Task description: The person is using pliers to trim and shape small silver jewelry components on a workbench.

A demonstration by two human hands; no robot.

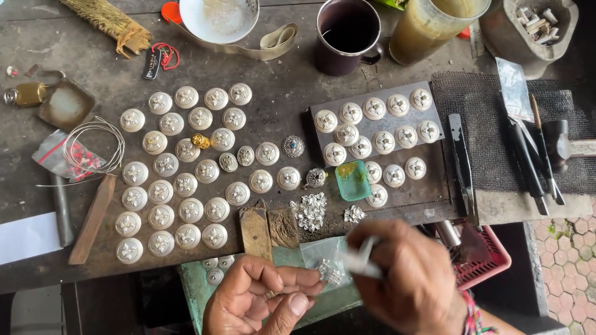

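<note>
While both hands work at the near edge of the dark, worn wooden worktop (273, 99), the left hand (261, 298) pinches the lower left corner of a small clear plastic bag (326, 257) between thumb and forefinger, grip closed on it. Inside the bag, tiny silver filigree pieces (329, 271) sit near the fingertips. Bag lies roughly flat, long axis running left-low to right-high, open end not clear.

Right hand (413, 279) is closed around a thin pale tool (366, 257), blurred, probably tweezers; its long axis slants from lower left to upper right, the visible end poking up past the knuckles toward the worktop. Can't tell where its tip is.

Just beyond the bag: a loose heap of silver filigree ornaments (310, 211) and a smaller heap (354, 214) beside it. A small turquoise dish (352, 180) with yellowish residue sits just above them. Left part of the worktop holds rows of round white shell discs with silver flower centres (180, 186); more of them lie on a grey metal plate (379, 124). Right side: black tweezers (460, 161), brushes and a hammer (568, 146) on a dark mesh mat (496, 130). Far edge: dark mug (347, 34), white bowl (217, 18), cloudy plastic cup (431, 25). Wire coil (93, 146) at left.
</note>
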